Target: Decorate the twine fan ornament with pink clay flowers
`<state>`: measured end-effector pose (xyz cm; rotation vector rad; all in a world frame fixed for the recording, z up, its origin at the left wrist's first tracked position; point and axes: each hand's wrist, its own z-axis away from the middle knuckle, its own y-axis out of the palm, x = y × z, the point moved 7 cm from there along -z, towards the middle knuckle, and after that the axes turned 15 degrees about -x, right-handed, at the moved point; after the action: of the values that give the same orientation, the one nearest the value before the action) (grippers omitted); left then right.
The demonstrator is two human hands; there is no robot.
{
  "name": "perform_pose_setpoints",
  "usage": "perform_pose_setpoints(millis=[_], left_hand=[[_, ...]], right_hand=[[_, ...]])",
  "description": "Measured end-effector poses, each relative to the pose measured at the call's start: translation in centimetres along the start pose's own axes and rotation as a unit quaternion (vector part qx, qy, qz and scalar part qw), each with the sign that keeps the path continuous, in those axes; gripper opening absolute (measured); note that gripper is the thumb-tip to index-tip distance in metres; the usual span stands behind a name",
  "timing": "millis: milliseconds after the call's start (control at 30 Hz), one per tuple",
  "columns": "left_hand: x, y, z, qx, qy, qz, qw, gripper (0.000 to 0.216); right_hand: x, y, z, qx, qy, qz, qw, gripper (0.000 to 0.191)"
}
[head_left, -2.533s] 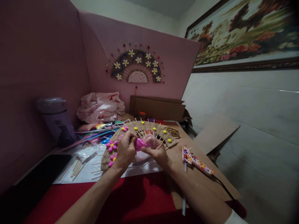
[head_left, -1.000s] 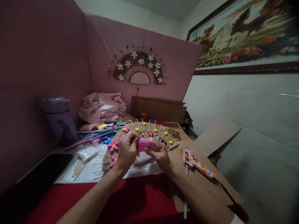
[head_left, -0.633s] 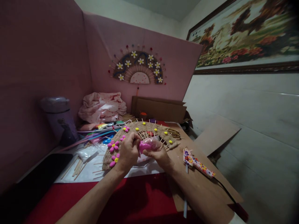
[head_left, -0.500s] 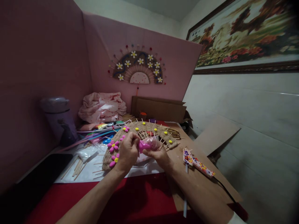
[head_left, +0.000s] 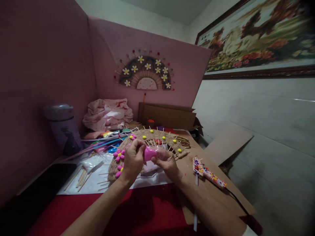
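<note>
now | pink lump (head_left: 149, 154) broader than before | left hand (head_left: 134, 160), right hand (head_left: 168, 163) pinching

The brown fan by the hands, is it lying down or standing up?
Lying down: the brown fan has its left end and sticks over the white sheet.

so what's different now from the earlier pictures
Only small changes: the pink lump between the left hand and right hand has changed shape, and the clear plastic beside it looks flatter than a moment ago. Nothing was visibly picked up or let go. The twine arch and flower-patterned glue gun lie as they were.
</note>
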<state>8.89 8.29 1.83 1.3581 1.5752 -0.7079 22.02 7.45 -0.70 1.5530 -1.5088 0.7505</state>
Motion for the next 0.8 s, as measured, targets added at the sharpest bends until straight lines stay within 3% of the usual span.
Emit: perform_pose_setpoints(millis=[267,500,800], left_hand=[[0.0,-0.1,0.1,-0.009,0.019,-0.041,0.999,0.008],[-1.0,-0.4,0.0,-0.035,0.045,-0.024,0.998,0.011],[-0.8,1.3,0.6,0.079,-0.048,0.097,0.991,0.019]], right_hand=[[1.0,0.3,0.1,-0.003,0.029,-0.022,0.999,0.019],[1.9,-0.3,-0.1,-0.051,-0.011,0.003,0.999,0.017],[1.0,-0.9,-0.4,-0.051,-0.026,0.021,0.998,0.025]])
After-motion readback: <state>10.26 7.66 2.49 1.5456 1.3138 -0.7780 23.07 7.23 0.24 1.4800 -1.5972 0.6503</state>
